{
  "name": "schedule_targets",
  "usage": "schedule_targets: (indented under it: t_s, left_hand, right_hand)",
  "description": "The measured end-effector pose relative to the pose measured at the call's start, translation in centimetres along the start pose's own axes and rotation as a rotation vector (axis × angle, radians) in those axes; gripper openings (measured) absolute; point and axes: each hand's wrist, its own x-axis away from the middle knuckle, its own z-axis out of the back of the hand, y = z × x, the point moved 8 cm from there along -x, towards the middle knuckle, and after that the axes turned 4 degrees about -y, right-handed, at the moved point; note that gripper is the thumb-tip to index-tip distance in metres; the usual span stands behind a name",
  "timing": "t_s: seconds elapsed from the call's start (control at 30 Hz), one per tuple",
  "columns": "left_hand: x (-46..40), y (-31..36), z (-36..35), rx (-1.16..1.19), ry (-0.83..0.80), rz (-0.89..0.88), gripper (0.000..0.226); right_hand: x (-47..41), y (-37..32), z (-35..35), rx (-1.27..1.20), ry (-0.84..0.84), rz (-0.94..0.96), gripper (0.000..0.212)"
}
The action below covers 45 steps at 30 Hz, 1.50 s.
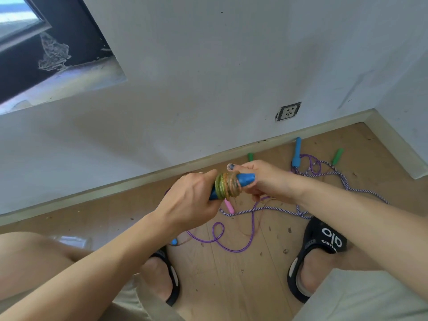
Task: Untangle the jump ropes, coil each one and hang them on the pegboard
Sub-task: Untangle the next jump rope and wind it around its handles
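A blue handle with a glittery green-and-orange rope coil wound around it is held between both hands above the floor. My left hand grips the handle's lower end. My right hand holds the upper end, fingers curled under it, thumb up. On the floor lie a purple rope, a striped purple-white rope, another blue handle, two green handles and a pink handle. The pegboard is out of view.
White wall with a socket and a skirting board runs behind the ropes. My two feet in black slippers stand on the wooden floor either side of the purple rope. A dark window frame sits upper left.
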Motion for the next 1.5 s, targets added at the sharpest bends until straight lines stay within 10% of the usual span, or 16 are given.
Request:
schedule_targets:
  t_s: [0.3,0.63,0.9,1.23,1.5]
  left_hand:
    - [-0.4,-4.5,-1.3,0.246,-0.017,0.441,0.026]
    - [-0.4,-5.6,-4.0,0.322,-0.213,0.630,0.026]
    - [-0.5,-4.1,-4.8,0.024,-0.341,0.444,0.022]
    - [-0.4,-1.1,-2.3,0.270,-0.087,0.091,0.060]
    - [-0.4,0.3,-1.0,-0.141,-0.034,0.022,0.049]
  right_hand:
    - [1.4,0.3,-1.9,-0.217,0.290,-0.037,0.041]
    - [2.9,-2.6,-2.7,0.580,0.316,0.318,0.026]
    - [3.8,-4.6,-2.8,1.089,0.370,0.517,0.025]
    - [3.6,-4.0,-2.4,0.479,0.265,0.458,0.018]
    - [3.2,-3.4,-2.4,0.305,0.221,0.374,0.020]
